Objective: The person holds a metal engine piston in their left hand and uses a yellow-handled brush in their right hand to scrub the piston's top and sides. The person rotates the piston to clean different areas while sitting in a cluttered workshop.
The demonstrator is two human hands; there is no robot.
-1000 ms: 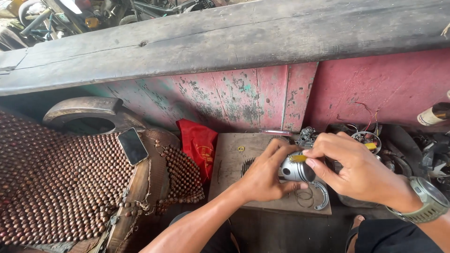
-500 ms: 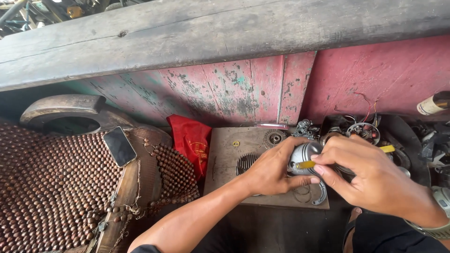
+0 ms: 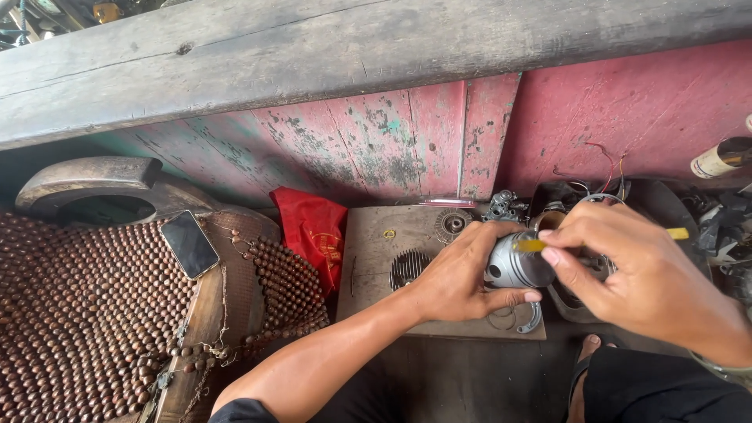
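Peeling red paint covers the plank wall (image 3: 439, 141) at the back, under a thick grey wooden beam (image 3: 352, 55) that runs across the top of the head view. Below it lies a flat brown board (image 3: 376, 266), bearing a small dark finned disc (image 3: 408, 268), a round toothed part (image 3: 451, 223) and a curved metal ring piece (image 3: 531, 319) at its near edge.

Over the board, the left hand (image 3: 458, 278) wraps around a silvery metal cylinder (image 3: 518, 262), fingers curled over its top and thumb underneath, so the cylinder sits just above the board's right end. The right hand (image 3: 634, 278) comes in from the right with fingers pinched on a thin tool with a yellow handle (image 3: 531, 245); the yellow part lies against the cylinder's upper side, and another yellow bit shows beyond the knuckles. How the tool's tip meets the metal cannot be made out.

Left of the board, a crumpled red cloth (image 3: 313, 231) leans against the wall. Further left, a beaded seat cover (image 3: 78, 313) spreads wide, with a dark phone (image 3: 189, 244) lying on its upper edge. Tangled wires and small metal parts (image 3: 595, 184) crowd the right, behind the right hand.
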